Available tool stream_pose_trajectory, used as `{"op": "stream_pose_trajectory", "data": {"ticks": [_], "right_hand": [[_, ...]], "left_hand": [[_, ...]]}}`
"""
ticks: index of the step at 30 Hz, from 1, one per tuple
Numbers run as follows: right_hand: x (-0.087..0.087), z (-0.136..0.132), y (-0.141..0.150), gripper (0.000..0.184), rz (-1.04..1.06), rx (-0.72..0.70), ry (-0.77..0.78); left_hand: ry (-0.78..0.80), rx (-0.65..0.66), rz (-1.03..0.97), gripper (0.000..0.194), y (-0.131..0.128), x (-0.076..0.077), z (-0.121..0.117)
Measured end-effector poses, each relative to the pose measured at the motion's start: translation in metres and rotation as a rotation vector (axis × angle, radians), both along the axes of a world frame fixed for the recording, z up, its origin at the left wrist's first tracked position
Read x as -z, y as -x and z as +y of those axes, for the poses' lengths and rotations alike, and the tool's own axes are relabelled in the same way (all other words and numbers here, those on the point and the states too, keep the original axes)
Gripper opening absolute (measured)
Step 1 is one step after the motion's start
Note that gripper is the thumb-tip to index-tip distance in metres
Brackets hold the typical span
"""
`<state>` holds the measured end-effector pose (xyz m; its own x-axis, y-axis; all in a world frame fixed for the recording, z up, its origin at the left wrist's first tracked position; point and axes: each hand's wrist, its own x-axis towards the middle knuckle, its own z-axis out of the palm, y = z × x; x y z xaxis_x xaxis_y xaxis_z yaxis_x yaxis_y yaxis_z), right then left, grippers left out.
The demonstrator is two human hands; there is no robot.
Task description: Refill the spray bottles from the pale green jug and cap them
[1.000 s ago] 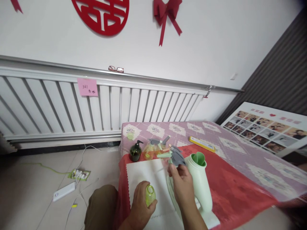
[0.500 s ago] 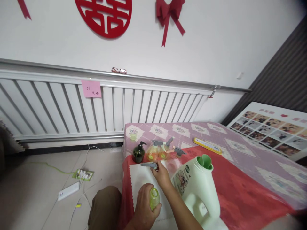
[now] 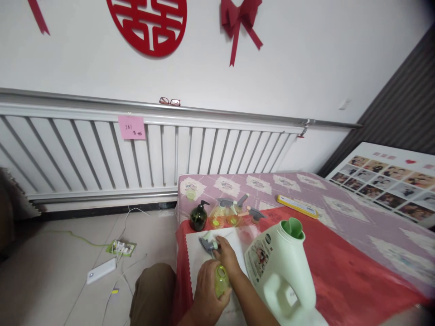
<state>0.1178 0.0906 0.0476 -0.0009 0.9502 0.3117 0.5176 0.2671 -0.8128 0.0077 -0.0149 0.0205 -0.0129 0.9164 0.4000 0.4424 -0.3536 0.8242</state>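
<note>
My left hand (image 3: 205,294) is wrapped round a small yellow-green bottle (image 3: 221,280), its open neck pointing up. My right hand (image 3: 227,258) pinches a grey spray-trigger head (image 3: 207,244) just above and behind that bottle, over a white cloth (image 3: 204,253). A large pale green detergent jug (image 3: 283,267) with an open green spout stands right of my right forearm, tilted a little to the right.
Behind the cloth stand a dark green pump bottle (image 3: 199,216) and several small spray bottles (image 3: 234,213) on the red and pink table cover (image 3: 340,253). A yellow flat item (image 3: 297,206) lies farther back. A power strip (image 3: 121,247), a white pack (image 3: 101,270) and cables lie on the floor left.
My right hand has moved left and down from the jug with the grey spray head, bringing it close above the bottle in my left hand. The view shifted slightly.
</note>
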Motion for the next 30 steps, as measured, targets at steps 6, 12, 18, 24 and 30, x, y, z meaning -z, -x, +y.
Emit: {"op": "stream_pose_trajectory", "data": {"ticks": [6,12,18,24,30], "right_hand": [[-0.015,-0.036,-0.016,0.037,-0.016,0.054,-0.052],[-0.035,-0.108,-0.031,0.031,-0.026,0.138,-0.102],[-0.067,-0.175,-0.076,0.024,-0.142,0.331,-0.344],[-0.07,-0.178,-0.117,0.055,0.075,0.653,-0.226],[-0.062,-0.158,-0.12,0.063,0.216,0.632,0.038]], "left_hand": [[-0.012,-0.024,0.017,0.063,-0.001,0.001,0.002],[-0.067,-0.054,-0.031,0.06,0.0,-0.007,0.001],[-0.061,-0.043,-0.06,0.057,0.003,-0.007,0.001],[-0.035,-0.009,-0.088,0.06,0.006,-0.004,0.003],[0.049,0.036,-0.095,0.073,0.013,0.0,-0.001]]}}
